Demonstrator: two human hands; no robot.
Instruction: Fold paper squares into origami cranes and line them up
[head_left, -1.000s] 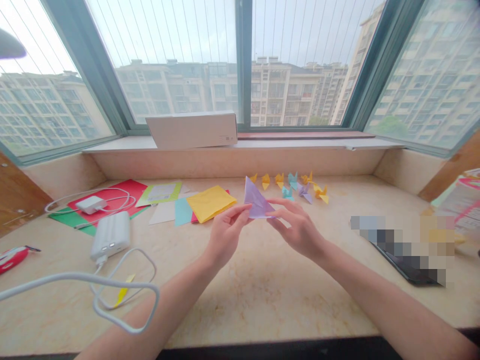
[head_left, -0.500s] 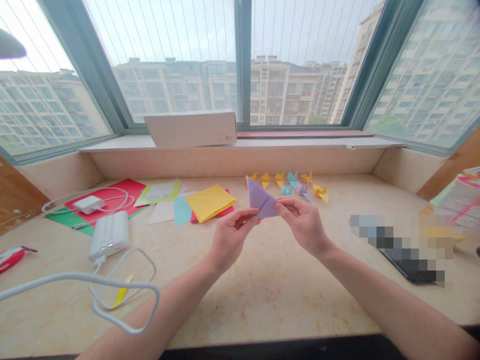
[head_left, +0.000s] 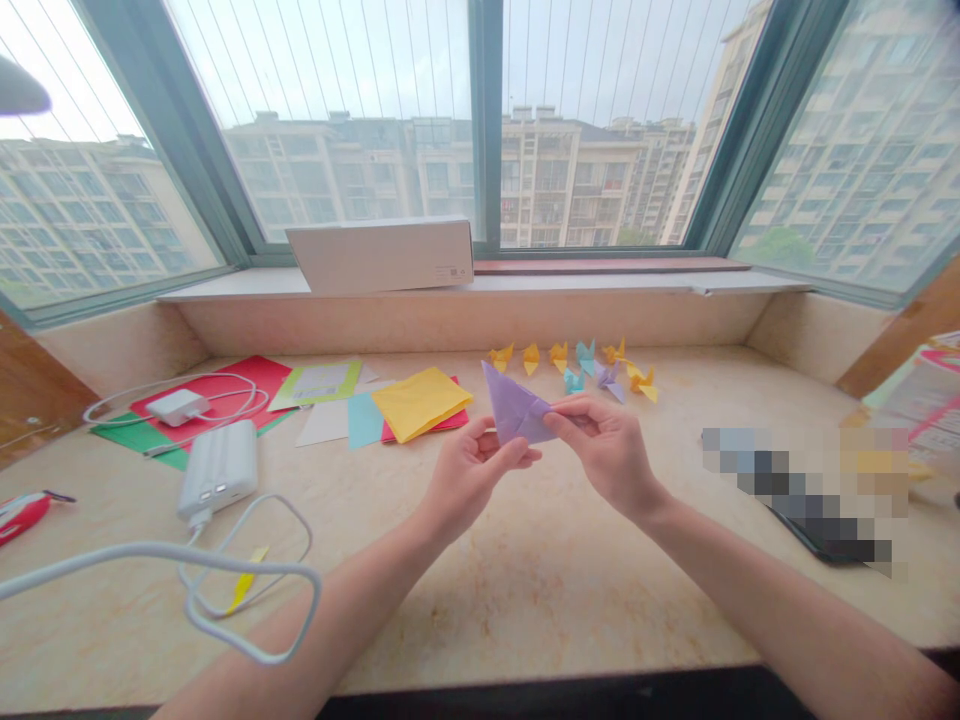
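A folded purple paper (head_left: 511, 408) is held in the air above the beige stone sill (head_left: 525, 560), its point aimed up and left. My left hand (head_left: 469, 475) pinches its lower left part from beneath, thumb on top. My right hand (head_left: 604, 445) grips its right end between thumb and fingers. Behind the hands stands a row of several small folded paper cranes (head_left: 577, 365) in yellow, blue and purple.
A stack of coloured paper sheets (head_left: 409, 405) lies at the left of the hands. Further left are a white power bank (head_left: 220, 468), a white charger (head_left: 175, 407) on red paper and a looping white cable (head_left: 225, 580). A white box (head_left: 382, 255) rests on the window ledge. A dark phone (head_left: 817, 525) lies at right.
The purple paper has been turned and drawn slightly nearer, and both hands have closed in on it. My right hand has shifted from open fingertips to a firm pinch.
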